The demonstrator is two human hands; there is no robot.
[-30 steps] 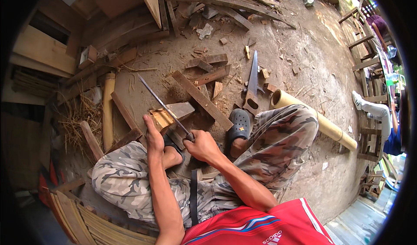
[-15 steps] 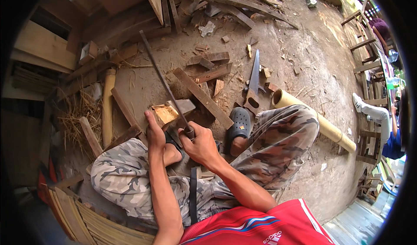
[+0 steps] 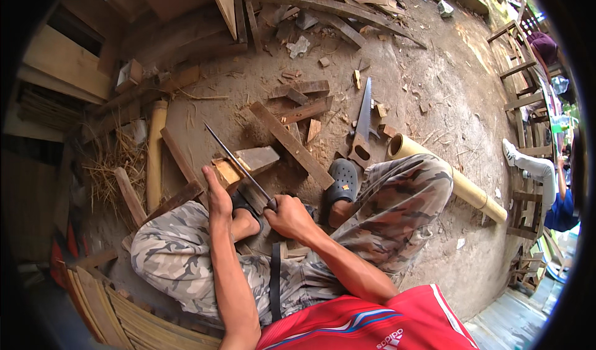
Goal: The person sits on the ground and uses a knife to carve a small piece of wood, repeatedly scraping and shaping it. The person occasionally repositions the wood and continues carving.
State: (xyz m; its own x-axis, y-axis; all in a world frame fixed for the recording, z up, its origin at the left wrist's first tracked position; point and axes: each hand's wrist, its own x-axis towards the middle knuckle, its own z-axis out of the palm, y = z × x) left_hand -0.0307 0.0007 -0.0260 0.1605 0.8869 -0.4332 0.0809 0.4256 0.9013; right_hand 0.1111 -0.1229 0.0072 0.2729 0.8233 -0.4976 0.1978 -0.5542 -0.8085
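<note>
Gripping the dark handle of a long blade (image 3: 225, 145) in the head view, the right hand (image 3: 290, 215) had its fingers wrapped tightly round it, probably so that the tool stayed firm along its whole reach. The blade slanted from that fist toward the far left and crossed in front of a wooden block (image 3: 261, 157) with a pale yellow end; whether steel and wood touched could not be told. The block lay on the dirt ground (image 3: 428, 70) just beyond the left foot, a spot that seemed chosen to keep it within easy reach of both hands. The left hand (image 3: 218, 193) stood edge-on at the block's near left side, thumb up; its other fingers were hidden, so I could not tell whether they held anything, though it was perhaps placed there to steady something. A dark plank (image 3: 292, 145) lay slantwise beyond the block, near the right sandal (image 3: 343, 181). A handsaw (image 3: 363, 117) rested flat farther right, its handle toward the person, apparently handy for picking up. A bamboo pole (image 3: 462, 185) lay beside the right knee, out of the blade's line.
</note>
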